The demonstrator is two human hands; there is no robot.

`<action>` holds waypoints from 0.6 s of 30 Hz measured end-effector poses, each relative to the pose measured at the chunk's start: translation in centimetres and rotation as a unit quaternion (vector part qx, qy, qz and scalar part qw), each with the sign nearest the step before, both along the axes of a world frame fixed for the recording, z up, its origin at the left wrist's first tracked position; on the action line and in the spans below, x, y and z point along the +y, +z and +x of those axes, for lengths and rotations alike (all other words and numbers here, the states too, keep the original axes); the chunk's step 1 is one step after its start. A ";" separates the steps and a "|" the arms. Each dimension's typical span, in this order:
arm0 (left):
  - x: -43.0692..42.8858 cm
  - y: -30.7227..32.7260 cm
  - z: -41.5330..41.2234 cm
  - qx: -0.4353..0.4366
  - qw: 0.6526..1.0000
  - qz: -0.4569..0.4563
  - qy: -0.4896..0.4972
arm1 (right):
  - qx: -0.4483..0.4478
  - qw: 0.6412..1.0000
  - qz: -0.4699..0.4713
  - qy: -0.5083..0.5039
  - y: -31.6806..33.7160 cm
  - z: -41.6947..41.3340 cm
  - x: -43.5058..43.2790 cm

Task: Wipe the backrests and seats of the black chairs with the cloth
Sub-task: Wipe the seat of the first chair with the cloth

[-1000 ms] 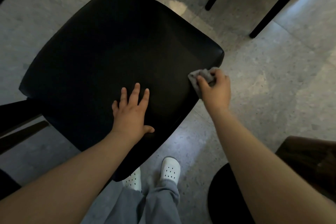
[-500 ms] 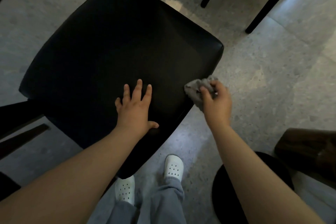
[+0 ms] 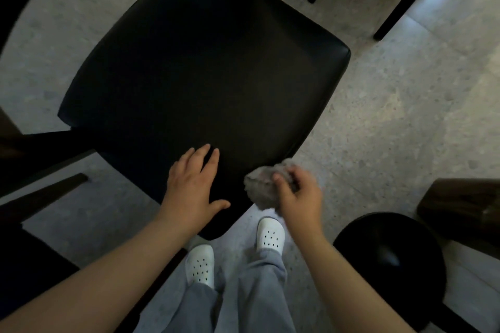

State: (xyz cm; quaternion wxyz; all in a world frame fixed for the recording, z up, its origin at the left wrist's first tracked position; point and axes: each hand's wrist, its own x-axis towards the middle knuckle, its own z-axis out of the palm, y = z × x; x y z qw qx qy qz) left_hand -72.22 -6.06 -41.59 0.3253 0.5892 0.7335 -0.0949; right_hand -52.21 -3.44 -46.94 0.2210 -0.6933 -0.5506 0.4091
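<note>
A black chair seat (image 3: 205,76) fills the middle of the view, seen from above. My left hand (image 3: 193,186) lies flat on its near part, fingers straight and slightly spread. My right hand (image 3: 299,194) grips a crumpled grey cloth (image 3: 261,184) against the seat's near right edge, close to the near corner. The chair's backrest is not clearly in view.
Black chair or table legs (image 3: 400,5) stand at the top right on the speckled grey floor (image 3: 392,116). A round black seat (image 3: 389,259) and a dark wooden piece (image 3: 465,208) sit at the lower right. My white shoes (image 3: 270,234) are below the seat's corner.
My right hand has slid the cloth along the seat's right edge toward me, down to the near corner. My left hand stays flat on the seat.
</note>
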 end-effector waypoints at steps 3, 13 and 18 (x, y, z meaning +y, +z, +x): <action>-1.8 0.1 -0.9 -0.006 1.000 -0.003 0.010 | -0.037 0.996 0.040 -0.073 -0.4 1.2 4.1; -4.5 -0.4 -3.0 -0.025 0.999 0.002 0.033 | -0.025 0.996 -0.025 0.086 0.3 -3.3 -3.9; -4.7 -1.0 -3.1 -0.022 1.000 0.004 0.021 | -0.041 0.998 0.033 0.042 1.2 -1.6 -1.6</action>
